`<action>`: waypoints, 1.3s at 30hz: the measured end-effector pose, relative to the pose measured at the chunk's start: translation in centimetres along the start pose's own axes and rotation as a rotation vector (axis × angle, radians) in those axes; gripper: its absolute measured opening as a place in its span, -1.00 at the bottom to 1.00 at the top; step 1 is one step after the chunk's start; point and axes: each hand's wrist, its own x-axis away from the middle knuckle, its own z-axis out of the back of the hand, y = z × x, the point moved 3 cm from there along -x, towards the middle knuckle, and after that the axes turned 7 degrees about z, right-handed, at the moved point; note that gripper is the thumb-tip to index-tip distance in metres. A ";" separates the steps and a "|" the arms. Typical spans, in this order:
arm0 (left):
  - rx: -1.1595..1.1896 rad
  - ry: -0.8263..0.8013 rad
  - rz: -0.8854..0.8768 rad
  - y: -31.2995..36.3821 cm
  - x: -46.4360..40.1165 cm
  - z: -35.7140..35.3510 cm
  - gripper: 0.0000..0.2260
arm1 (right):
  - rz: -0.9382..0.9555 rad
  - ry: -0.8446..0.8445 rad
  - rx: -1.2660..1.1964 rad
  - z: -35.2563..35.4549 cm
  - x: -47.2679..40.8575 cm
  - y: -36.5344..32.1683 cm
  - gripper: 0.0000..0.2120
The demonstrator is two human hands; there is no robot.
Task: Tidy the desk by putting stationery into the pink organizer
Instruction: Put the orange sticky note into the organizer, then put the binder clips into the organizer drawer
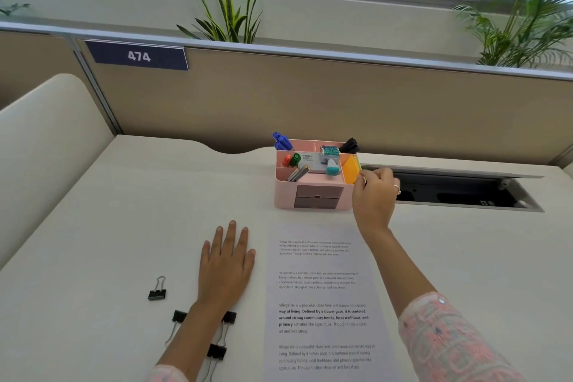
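Note:
The pink organizer [283, 192] stands at the back middle of the desk, with two grey drawers in its front. It holds blue pens [281, 142], black markers [350, 145], red and green markers [292, 160], pencils [298, 173], a stamp [329, 153], a teal corrector [332, 168] and orange and yellow sticky notes [351, 170]. My right hand [375, 195] is at the organizer's right side, fingertips pinching the sticky notes in the right compartment. My left hand [228, 260] lies flat on the desk, fingers straight. Several black binder clips [157, 292] lie around my left wrist.
A printed sheet of paper [322, 301] lies on the desk in front of the organizer. An open cable tray [459, 192] is sunk in the desk to the right. A beige partition [310, 102] rises behind, a cream panel [46, 146] stands on the left.

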 end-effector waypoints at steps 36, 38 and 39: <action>-0.024 -0.073 -0.078 -1.5 1.6 0.9 -0.33 | -1.486 -0.216 -1.449 -1.7 9.8 -6.2 -0.75; -0.022 -0.073 -0.076 -1.5 1.6 1.0 -0.32 | -1.472 -0.221 -1.450 -1.7 10.0 -6.0 -0.74; -0.033 -0.078 -0.074 -1.5 1.6 1.0 -0.31 | -1.468 -0.222 -1.442 -1.7 10.0 -6.0 -0.73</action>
